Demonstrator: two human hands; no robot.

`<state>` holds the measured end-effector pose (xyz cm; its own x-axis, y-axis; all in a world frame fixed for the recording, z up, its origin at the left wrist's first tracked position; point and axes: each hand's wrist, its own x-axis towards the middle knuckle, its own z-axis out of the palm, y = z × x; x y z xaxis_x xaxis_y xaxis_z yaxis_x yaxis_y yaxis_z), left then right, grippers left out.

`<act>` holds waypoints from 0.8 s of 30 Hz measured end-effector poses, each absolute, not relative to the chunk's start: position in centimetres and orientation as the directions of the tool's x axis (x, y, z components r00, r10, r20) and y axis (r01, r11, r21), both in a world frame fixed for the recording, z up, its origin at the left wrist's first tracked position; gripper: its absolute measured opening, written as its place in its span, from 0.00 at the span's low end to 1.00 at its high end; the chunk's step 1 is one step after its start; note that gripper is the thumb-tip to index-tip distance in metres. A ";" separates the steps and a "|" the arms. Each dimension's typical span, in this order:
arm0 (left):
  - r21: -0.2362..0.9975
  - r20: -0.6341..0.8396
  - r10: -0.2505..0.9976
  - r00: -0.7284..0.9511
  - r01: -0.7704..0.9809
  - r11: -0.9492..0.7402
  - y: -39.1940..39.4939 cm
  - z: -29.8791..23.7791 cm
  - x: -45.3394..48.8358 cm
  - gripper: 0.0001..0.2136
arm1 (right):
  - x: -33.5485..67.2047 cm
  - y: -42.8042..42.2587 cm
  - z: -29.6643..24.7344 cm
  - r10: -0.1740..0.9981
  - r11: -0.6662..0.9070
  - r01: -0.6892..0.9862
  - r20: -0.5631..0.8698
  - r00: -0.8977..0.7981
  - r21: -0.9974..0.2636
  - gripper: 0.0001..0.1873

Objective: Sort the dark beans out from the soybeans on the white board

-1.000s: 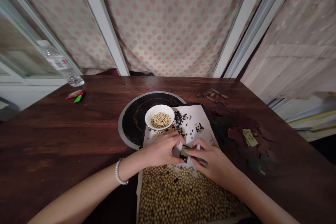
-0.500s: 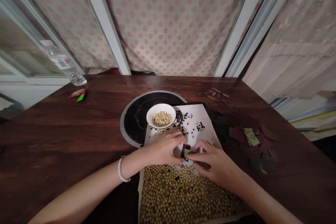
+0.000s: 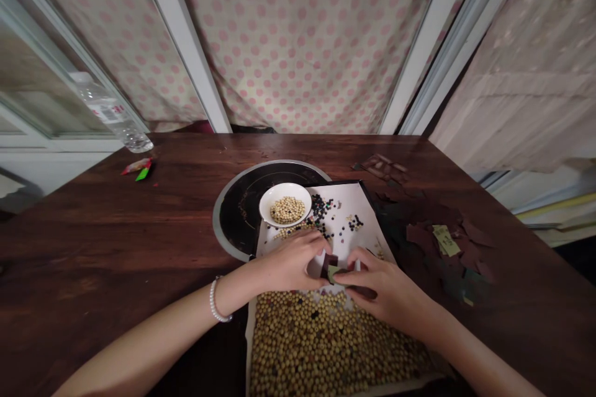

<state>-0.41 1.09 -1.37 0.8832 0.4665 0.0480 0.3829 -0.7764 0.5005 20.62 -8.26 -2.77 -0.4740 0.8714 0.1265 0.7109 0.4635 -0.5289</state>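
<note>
My left hand (image 3: 295,262) is curled around the left side of a small brown packet with a yellowish label (image 3: 329,263). From the other side, my right hand (image 3: 379,285) pinches the packet near its label. Both hands are over the middle of a paper-lined tray (image 3: 365,201). A thick layer of beige beads (image 3: 321,347) covers the tray's near part. Beyond the fingers lie loose black beads (image 3: 320,206) and more beige ones. At the tray's far left corner sits a white bowl (image 3: 263,214) with beige beads inside.
Brown packets (image 3: 421,237), one with a yellow label (image 3: 446,240), are heaped right of the tray. A round black plate with a silver rim (image 3: 221,214) lies under the bowl side. At the far left are a plastic bottle (image 3: 112,113) and a red-and-green wrapper (image 3: 139,167).
The packet's label shows slightly more between the fingers, and the right hand has shifted very slightly. Otherwise the hands, bowl and beads look the same.
</note>
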 end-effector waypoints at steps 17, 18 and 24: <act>0.530 0.050 0.473 0.880 0.378 -0.759 1.1 -1.1 -0.1 0.16 | 19.7 -7.5 -2.9 0.867 0.473 0.742 0.099 -0.489 -0.475 0.15; 0.528 0.041 0.472 0.880 0.382 -0.759 1.1 -1.1 -0.1 0.16 | 19.7 -7.5 -2.9 0.861 0.480 0.738 0.092 -0.501 -0.474 0.15; 0.532 0.020 0.474 0.880 0.392 -0.751 1.3 -1.1 -0.2 0.16 | 19.6 -7.4 -2.7 0.866 0.484 0.765 0.105 -0.490 -0.425 0.16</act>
<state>-0.20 1.26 -1.11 0.8801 0.4743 0.0204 0.3922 -0.7506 0.5318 19.56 -7.39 -2.69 -0.4897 0.8655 0.1049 0.7647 0.4842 -0.4253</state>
